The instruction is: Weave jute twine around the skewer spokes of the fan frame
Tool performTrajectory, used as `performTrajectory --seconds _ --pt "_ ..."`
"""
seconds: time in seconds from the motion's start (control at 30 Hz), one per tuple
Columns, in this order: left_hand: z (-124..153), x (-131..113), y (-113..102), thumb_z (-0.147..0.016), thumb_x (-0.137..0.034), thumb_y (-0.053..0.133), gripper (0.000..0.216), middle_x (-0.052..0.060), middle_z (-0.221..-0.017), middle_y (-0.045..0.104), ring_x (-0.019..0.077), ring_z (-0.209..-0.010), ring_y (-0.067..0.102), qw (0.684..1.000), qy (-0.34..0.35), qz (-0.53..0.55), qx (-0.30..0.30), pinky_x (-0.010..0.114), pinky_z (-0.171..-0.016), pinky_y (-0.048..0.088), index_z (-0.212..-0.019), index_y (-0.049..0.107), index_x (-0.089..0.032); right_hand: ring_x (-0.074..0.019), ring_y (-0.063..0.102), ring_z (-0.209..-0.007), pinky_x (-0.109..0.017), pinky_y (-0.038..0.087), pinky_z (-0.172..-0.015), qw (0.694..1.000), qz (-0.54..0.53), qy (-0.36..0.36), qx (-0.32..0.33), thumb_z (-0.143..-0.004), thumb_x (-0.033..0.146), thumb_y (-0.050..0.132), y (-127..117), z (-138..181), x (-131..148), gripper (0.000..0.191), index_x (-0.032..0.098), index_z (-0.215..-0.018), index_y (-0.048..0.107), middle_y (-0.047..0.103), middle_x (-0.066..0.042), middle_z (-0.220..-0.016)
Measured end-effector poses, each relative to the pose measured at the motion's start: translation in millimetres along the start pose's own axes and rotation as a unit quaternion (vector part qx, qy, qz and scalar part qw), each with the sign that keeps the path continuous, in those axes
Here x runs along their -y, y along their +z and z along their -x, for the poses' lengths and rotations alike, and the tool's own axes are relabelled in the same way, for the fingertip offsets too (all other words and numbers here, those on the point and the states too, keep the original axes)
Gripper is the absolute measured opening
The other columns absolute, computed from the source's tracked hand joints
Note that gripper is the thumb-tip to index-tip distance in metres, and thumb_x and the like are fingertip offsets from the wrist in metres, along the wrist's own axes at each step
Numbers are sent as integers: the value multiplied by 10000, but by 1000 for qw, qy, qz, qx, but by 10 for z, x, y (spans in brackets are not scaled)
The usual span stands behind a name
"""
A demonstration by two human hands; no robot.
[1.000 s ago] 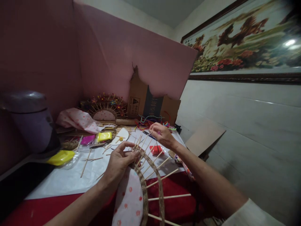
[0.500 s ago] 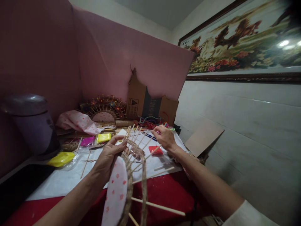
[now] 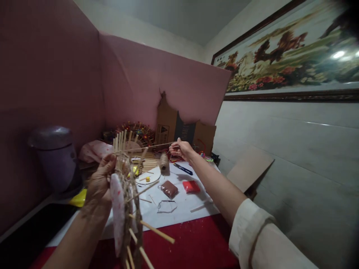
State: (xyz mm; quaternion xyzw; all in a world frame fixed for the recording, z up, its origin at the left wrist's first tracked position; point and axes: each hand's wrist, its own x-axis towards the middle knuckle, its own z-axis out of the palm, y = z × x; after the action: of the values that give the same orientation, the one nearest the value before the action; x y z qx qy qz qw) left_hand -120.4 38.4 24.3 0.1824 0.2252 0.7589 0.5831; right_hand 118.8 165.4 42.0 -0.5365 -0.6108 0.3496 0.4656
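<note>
Both the left hand (image 3: 98,183) and the right hand (image 3: 182,149) are found raised over the counter (image 3: 196,243), bare and well apart. By the left hand, a half-round frame (image 3: 136,203) is gripped near its top; its fingers are closed, with the thumb laid over the edge. The frame is held nearly edge-on above the counter's front left part. Wooden sticks (image 3: 158,232) are set through its bands of wound twine, and a dotted panel (image 3: 117,213) is fixed on its left face. From the frame's top, a strand of twine (image 3: 157,145) is drawn taut to the right hand, where it is pinched between closed fingers.

The counter is covered by a white sheet (image 3: 179,207), with red showing along the front. Below the taut strand, a roll of twine (image 3: 164,162) is noted, and just right of it a blue cutter (image 3: 183,169). Nearer the front, a brown packet (image 3: 169,189) is placed beside a red packet (image 3: 191,186), the two lying apart. A white half-round card (image 3: 154,174) is seen behind the brown packet, with a yellow ball (image 3: 147,179) on it. At the rear, torn cardboard (image 3: 165,119) is stood against the pink partition (image 3: 168,74). On the far left, a purple lidded container (image 3: 57,164) is observed upright.
</note>
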Motion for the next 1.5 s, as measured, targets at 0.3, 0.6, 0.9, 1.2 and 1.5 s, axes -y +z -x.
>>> performTrajectory --seconds 0.3,0.6,0.9,1.2,1.5 --pt "11 11 5 -713 29 527 212 -39 -582 625 68 -440 578 1000 -7 27 8 130 -406 477 -763 594 -167 -104 603 -670 -248 509 -684 984 -144 -105 -29 -884 471 301 -14 -475 810 431 145 -722 530 595 -58 -695" --pt "-6 -64 -19 -751 14 482 224 -42 -562 635 105 -438 603 998 -13 58 -15 232 -465 539 -748 579 -188 -139 526 -943 -272 426 -823 955 -37 -266 -129 -651 198 662 -225 -724 1484 203 149 -838 598 576 -46 -983" --pt "-134 -108 -101 -757 -11 480 200 -39 -579 646 91 -491 621 997 22 54 -58 184 -500 524 -723 578 -182 -123 611 -575 -265 486 -526 980 163 -112 -38 -690 33 541 -705 -534 973 165 113 -799 635 634 -80 -770" --pt "-179 -108 -105 -769 0 441 222 -51 -543 621 65 -440 586 997 40 28 -59 128 -441 480 -728 572 -175 -177 574 -715 -241 366 -564 925 351 -75 -122 -685 377 619 -1174 -65 598 193 196 -733 665 653 -48 -713" --pt "-145 -139 -135 -786 3 443 221 -44 -584 645 88 -485 612 999 38 10 -33 190 -524 533 -759 572 -175 -251 511 -922 -268 367 -658 829 502 -161 187 -596 387 669 117 505 -353 425 200 -973 609 626 -87 -927"
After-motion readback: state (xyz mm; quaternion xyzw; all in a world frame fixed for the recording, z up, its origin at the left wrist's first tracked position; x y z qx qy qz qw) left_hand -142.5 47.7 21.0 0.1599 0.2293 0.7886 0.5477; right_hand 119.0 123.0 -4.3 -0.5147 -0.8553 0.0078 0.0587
